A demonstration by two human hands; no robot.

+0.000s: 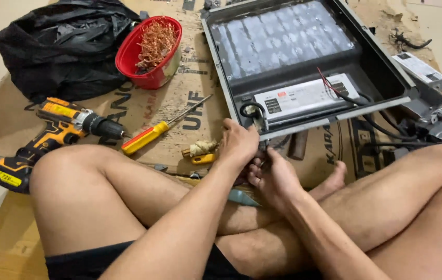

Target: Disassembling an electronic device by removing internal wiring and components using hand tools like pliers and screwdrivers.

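Observation:
I sit cross-legged on cardboard. A large open metal lamp housing point(381, 67) lies in front of me, with a panel of small lenses point(283, 36) and a long white driver box point(304, 96) inside. My left hand point(239, 142) grips the housing's near edge beside a looped black cable point(247, 110). My right hand point(272, 176) is just below it, fingers curled at the same edge; what it holds is hidden. Red and black wires point(335, 88) run from the driver box.
A yellow cordless drill point(50, 132) lies left. A red-and-yellow screwdriver point(151, 135) and a small yellow tool point(200, 151) lie nearby. A red bowl of copper wire point(151, 49) and a black bag point(60, 46) sit behind. Cables and parts point(438, 124) crowd the right.

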